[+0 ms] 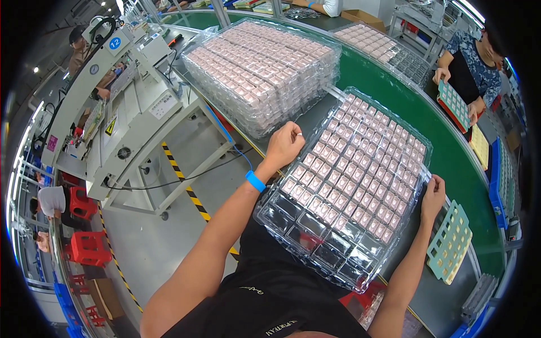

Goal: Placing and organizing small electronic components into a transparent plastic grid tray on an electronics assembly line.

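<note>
A clear plastic blister tray [301, 230] lies tilted in front of me, its near rim by my body. Small pale-pink square parts [352, 163] fill most of its pockets; the nearest rows hold none. My left hand [284, 145], with a blue wristband, is closed by the tray's left edge. Something small and whitish shows at its fingertips, too small to name. At the right edge my right hand [433, 198] pinches close to the end of a clear strip [425, 170]. That strip seems to cross the tray.
A tall stack of filled trays [262, 73] wrapped in clear plastic stands behind on the left. A green conveyor belt [451, 163] curves past on the right. A pale-green panel with cutouts [449, 242] lies near my right arm. Across the belt a co-worker [476, 73] holds a similar panel.
</note>
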`<state>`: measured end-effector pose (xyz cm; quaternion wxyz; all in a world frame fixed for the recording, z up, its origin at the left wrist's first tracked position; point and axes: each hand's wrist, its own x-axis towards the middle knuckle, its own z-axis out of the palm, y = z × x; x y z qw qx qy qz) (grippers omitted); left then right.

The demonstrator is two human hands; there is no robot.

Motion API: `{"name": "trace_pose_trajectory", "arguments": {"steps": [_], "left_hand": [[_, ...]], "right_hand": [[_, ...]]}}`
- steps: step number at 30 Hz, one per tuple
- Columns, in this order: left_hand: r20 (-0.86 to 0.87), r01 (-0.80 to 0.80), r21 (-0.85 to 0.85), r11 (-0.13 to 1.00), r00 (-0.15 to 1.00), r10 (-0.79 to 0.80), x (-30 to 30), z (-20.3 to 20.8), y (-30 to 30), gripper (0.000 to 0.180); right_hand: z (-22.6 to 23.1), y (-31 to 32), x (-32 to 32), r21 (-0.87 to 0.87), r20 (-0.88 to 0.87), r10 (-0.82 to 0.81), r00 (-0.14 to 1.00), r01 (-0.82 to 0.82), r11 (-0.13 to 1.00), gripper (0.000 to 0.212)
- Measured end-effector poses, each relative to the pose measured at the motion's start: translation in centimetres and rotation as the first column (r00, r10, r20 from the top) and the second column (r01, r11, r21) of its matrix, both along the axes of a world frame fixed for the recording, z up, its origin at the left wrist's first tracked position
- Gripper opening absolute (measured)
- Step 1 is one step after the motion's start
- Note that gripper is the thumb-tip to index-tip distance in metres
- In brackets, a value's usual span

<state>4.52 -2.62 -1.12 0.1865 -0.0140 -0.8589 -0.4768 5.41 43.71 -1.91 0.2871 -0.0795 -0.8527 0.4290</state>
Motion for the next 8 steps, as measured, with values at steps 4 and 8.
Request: {"name": "trace_pose_trajectory", "arguments": {"steps": [4,8], "left_hand": [[0.041,-0.008,-0.023,1.0,0.999,0.009,0.01,0.02,-0.09,0.016],[0.036,-0.004,-0.036,0.999,0.999,0.005,0.02,0.0,-0.09,0.016]], "right_hand": [[0.13,-0.15,0.06,-0.001,0.0,0.0,1.0,0.0,1.0,0.018],[0.24,-0.17,0.11,0.001,0.012,-0.003,1.0,0.003,1.0,0.018]]}}
